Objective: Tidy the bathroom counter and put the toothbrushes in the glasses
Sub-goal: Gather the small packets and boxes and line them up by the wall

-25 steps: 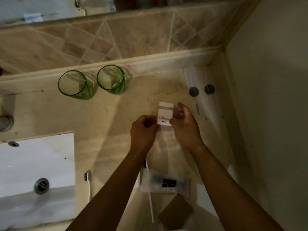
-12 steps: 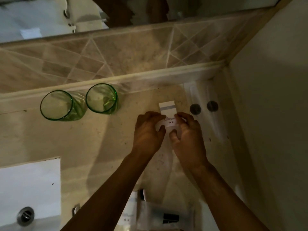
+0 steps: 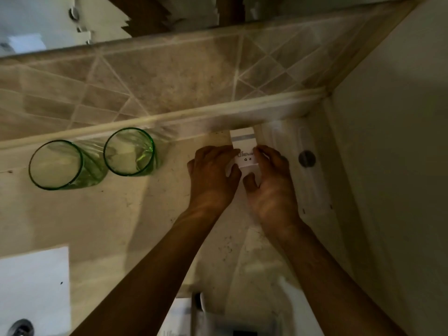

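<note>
Both of my hands hold a small white box (image 3: 244, 146) with a blue-grey stripe and printed lettering, upright near the back ledge of the counter. My left hand (image 3: 212, 175) grips its left side and my right hand (image 3: 271, 180) its right side. Two empty green glasses stand side by side at the back left: the left glass (image 3: 59, 166) and the right glass (image 3: 129, 152). At the bottom edge lies a clear packet (image 3: 218, 321) with a dark item inside, partly hidden by my left forearm. I cannot make out any toothbrush for certain.
The beige stone counter (image 3: 121, 214) runs to a tiled backsplash (image 3: 157, 81) and a plain wall on the right. A white sink basin (image 3: 31, 287) with a metal drain (image 3: 20, 327) sits bottom left. A clear tray with a round metal piece (image 3: 306, 158) lies along the right wall.
My hands have carried the white box further back toward the ledge. The view has moved forward, so the glasses sit lower in frame and the packet has slid to the bottom edge.
</note>
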A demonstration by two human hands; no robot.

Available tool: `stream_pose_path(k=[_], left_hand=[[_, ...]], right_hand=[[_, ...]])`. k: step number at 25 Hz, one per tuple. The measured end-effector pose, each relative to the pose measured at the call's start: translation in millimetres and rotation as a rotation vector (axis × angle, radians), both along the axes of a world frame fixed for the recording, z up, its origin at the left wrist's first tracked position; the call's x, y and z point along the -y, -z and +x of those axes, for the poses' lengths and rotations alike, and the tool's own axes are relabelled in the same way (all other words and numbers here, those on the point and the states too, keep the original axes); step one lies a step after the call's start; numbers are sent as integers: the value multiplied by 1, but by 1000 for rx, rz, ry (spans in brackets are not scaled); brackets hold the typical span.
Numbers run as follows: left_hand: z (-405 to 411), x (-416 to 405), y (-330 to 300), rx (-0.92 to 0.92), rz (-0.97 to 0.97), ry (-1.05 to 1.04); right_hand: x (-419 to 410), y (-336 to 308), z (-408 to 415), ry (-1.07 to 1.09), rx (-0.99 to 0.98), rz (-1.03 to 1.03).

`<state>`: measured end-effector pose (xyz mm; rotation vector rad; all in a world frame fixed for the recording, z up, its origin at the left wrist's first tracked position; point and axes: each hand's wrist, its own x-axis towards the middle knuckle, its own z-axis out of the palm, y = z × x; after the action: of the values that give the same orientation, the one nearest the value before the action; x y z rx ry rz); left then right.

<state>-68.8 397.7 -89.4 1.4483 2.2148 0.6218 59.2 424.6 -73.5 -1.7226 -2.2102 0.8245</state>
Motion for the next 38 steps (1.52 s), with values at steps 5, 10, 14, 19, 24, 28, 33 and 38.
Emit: stream_pose_path(k=[5,10,14,19,24,28,33,38], left_hand=[[-1,-2,1,-4,27,-6],[1,-2,-1,-12,28,-7],[1,1,-1,8,23,8],[-1,25,-10,170,31,-48],[-12,103,-26,82,124,-140],[-20,192,-34,168,70,-257],[-14,279,-36,318,-59,-449],[3,306,-41,412,-104,-517]], right_hand=[[-3,4,-7,19,-24,-10],[-5,5,-8,43,-52,-34],[1,4,-9,88,-114,-17],[18,-3,3,79,-187,15],[70,-27,23,116,-197,-116],[125,-32,33,-87,-184,-226],[193,-36,18,-381,-18,-311],[227,-44,-5,-332,137,-294]])
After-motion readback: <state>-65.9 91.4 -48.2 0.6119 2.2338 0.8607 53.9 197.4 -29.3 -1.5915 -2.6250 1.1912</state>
